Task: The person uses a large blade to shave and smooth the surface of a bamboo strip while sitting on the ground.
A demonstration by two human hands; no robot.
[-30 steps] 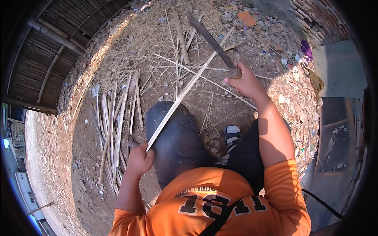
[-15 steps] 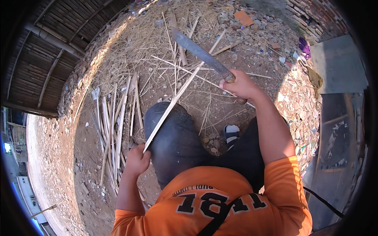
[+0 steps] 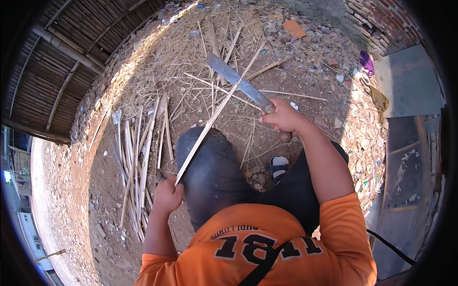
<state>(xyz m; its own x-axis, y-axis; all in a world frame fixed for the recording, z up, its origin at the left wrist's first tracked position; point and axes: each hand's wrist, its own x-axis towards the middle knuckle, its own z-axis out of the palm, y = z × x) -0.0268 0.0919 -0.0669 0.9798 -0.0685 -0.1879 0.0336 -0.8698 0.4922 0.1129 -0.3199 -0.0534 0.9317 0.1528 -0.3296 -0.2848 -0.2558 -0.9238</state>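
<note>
Bare hands with a split strip and a blade, viewed from above. The left hand [image 3: 168,194], beside the knee, has its fingers curled around the near end of a long, narrow, pale split-bamboo strip [image 3: 209,126]; the strip emerges at the thumb side, and the fingertips are hidden. From this grasp it slants up and to the right, across the knee of the dark cloth trousers [image 3: 212,169], its far end well beyond the fingers, above the ground. The right hand [image 3: 281,116] clasps the brown handle of a broad, grey metal machete [image 3: 222,66]. The blade crosses the strip's far half, well apart from the left fingers; whether they touch cannot be told. Further pale, slender strips [image 3: 144,162] lie on the brown earth at left.
</note>
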